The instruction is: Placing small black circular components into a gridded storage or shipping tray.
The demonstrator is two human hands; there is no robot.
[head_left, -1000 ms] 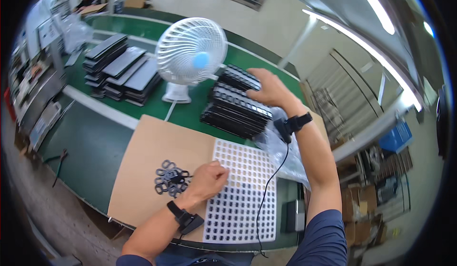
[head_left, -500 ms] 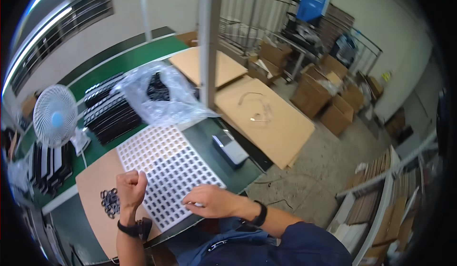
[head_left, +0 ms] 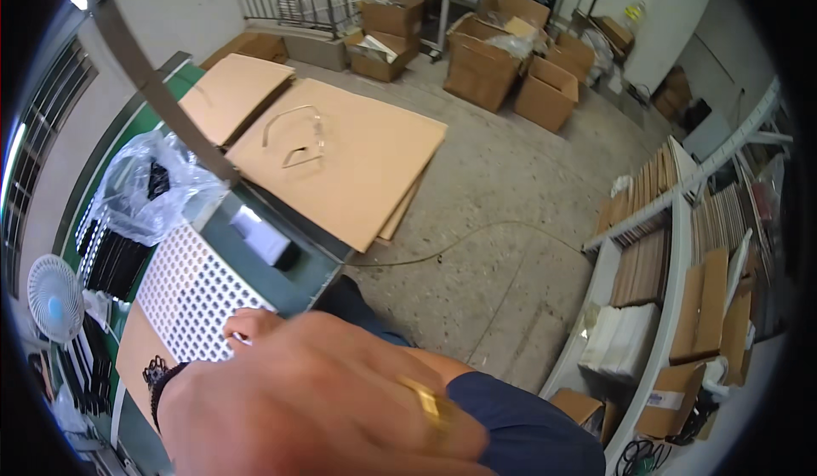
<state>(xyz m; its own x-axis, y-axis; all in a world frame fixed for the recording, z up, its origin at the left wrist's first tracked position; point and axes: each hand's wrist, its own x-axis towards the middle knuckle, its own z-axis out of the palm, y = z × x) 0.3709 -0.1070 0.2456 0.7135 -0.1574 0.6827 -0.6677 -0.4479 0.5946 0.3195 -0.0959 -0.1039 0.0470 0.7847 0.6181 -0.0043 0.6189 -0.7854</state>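
My left hand (head_left: 298, 399) is raised very close to the camera, large and smeared, with a gold ring on one finger and a dark band at the wrist. Its fingertips are hidden. Behind it, my right hand (head_left: 254, 326) rests at the near right edge of a white board (head_left: 183, 242) with rows of holes, many filled by small dark pieces. Its fingers are curled together; whatever they pinch, if anything, is too small to make out. Beside the board, a small pile of black rings (head_left: 156, 372) lies on brown cardboard (head_left: 136, 340).
A grey-and-black box-shaped device (head_left: 262, 239) stands on the green table, near a clear plastic bag (head_left: 140, 182) and a fan (head_left: 56, 297). Cardboard sheets (head_left: 357, 148) bear a thin glasses-like frame (head_left: 294, 135). A metal post (head_left: 162, 93) rises behind. A shelf rack (head_left: 672, 280) stands right.
My left hand has risen from beside the board to right before the camera. My right hand stays by the board. The view has swung right, showing more floor and shelving.
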